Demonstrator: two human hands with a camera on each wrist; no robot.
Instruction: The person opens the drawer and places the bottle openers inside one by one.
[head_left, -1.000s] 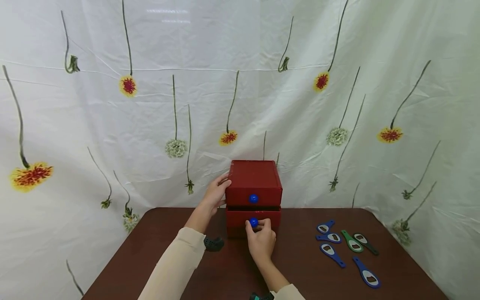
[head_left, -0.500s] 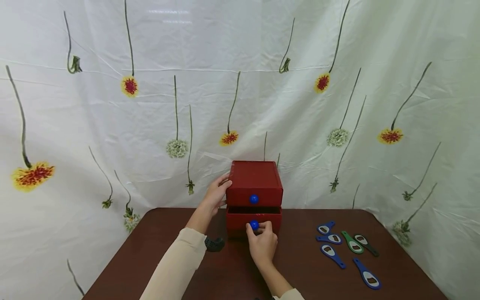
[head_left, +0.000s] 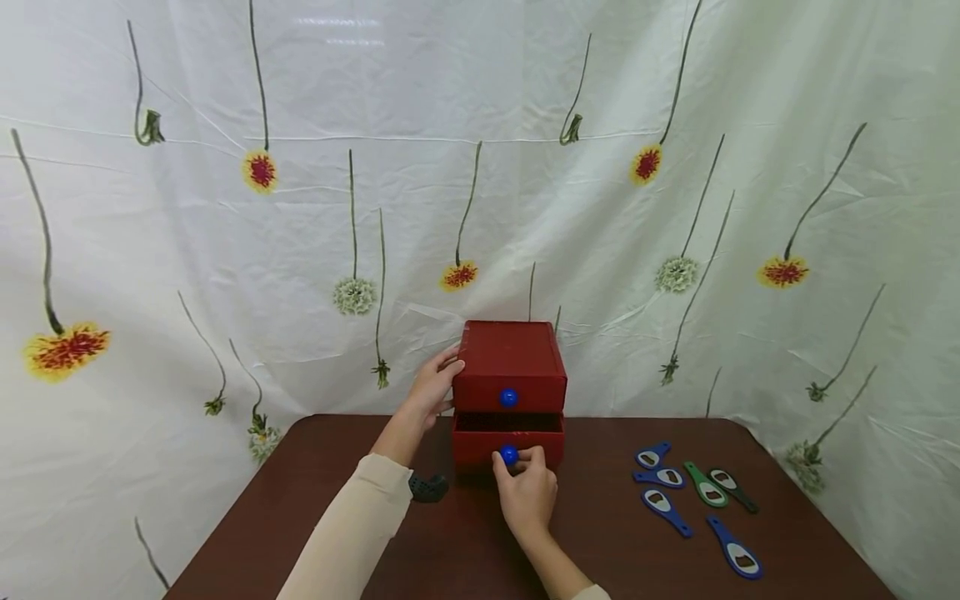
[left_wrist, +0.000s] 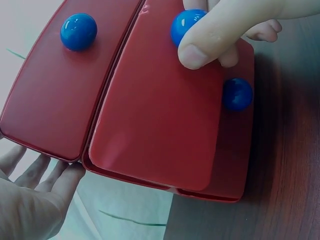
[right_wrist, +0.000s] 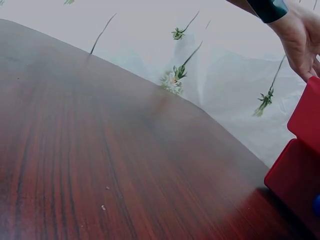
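A red drawer cabinet [head_left: 512,348] with blue ball knobs stands at the back middle of the table. Its middle drawer [left_wrist: 155,110] sticks out, with a dark gap along the top in the head view. My right hand [head_left: 528,496] pinches that drawer's blue knob [head_left: 508,455] between thumb and fingers. Against the cabinet's left side rests my left hand [head_left: 431,387], its fingers stretched along the wall and its thumb near the front corner. The top drawer [left_wrist: 55,95] is in, as is the bottom drawer [left_wrist: 235,160], which the middle one partly covers in the left wrist view.
Several bottle openers lie on the right of the dark brown table [head_left: 300,508]: blue ones, such as the front blue opener [head_left: 735,547], a green opener [head_left: 706,485] and a dark green opener [head_left: 732,488]. A white flower-print curtain [head_left: 420,100] hangs right behind the table.
My right hand has drawn the middle drawer a little further out toward me, and the gap above it is wider. My left hand stays at the cabinet's side.
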